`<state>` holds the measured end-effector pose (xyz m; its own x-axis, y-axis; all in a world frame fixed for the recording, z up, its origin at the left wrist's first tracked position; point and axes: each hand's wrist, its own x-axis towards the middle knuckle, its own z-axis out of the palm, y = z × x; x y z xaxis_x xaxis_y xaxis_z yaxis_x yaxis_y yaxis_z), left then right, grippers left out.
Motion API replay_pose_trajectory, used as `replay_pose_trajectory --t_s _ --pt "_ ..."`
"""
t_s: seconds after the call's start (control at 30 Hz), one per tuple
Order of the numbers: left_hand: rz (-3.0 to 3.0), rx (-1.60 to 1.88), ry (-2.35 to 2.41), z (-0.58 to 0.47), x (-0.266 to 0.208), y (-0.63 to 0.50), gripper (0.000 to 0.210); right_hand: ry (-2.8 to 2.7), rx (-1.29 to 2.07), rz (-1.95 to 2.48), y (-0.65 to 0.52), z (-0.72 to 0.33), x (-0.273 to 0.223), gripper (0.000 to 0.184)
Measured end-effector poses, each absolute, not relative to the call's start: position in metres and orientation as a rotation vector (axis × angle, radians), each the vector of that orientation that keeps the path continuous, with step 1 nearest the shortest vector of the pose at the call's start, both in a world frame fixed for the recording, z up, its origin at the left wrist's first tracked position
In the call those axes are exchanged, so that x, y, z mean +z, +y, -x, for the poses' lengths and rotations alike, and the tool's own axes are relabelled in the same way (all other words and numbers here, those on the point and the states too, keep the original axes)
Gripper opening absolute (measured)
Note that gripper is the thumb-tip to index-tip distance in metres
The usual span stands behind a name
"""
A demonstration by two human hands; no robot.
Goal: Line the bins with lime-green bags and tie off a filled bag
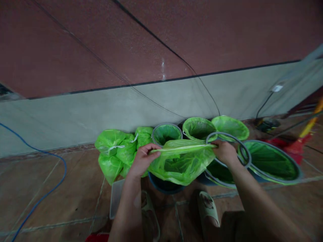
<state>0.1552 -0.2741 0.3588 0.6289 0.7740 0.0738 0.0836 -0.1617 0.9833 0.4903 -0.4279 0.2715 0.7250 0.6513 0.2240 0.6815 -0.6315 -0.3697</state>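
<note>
Between my two hands stretches the rim of a green garbage bag [186,164], its mouth partly open. My left hand [148,154] pinches the rim at its left end. At the right end my right hand [224,151] grips the same rim, and a grey ring [246,151] hangs around that wrist or hand. Below the bag stands a dark blue bin [164,188], mostly covered by it. Several bins lined with green bags, among them a large one [274,161] at the right, surround my hands.
Tied green bags [113,151] lie against the wall at the left. A pale plastic container [116,196] sits by my left forearm. A blue hose [63,168] curves over the tiled floor. Black cables [156,37] run down the wall. A red object [295,148] with a yellow pole stands at the right.
</note>
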Motion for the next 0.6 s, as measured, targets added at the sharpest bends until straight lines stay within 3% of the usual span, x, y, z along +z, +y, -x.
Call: replay_pose_trajectory --t_s 0.1,0.2,0.33,0.47,0.6 --pt "-1.852 0.82 0.779 -0.165 0.353 -0.276 0.011 -1.183 -0.064 2.393 -0.43 -0.468 0.281 0.041" --pt "-2.063 0.926 0.797 -0.179 0.347 -0.283 0.013 -1.396 -0.014 1.993 -0.426 -0.424 0.306 0.051" --pt "-2.25 0.895 0.655 -0.197 0.345 -0.301 0.017 -1.571 0.174 1.639 -0.414 -0.37 0.331 0.042" --pt "-2.349 0.889 0.61 -0.207 0.341 -0.314 0.017 -1.577 0.215 1.666 -0.406 -0.35 0.328 0.025" --pt "-2.412 0.833 0.642 -0.207 0.334 -0.315 0.02 -1.447 0.068 1.729 -0.405 -0.355 0.322 0.023"
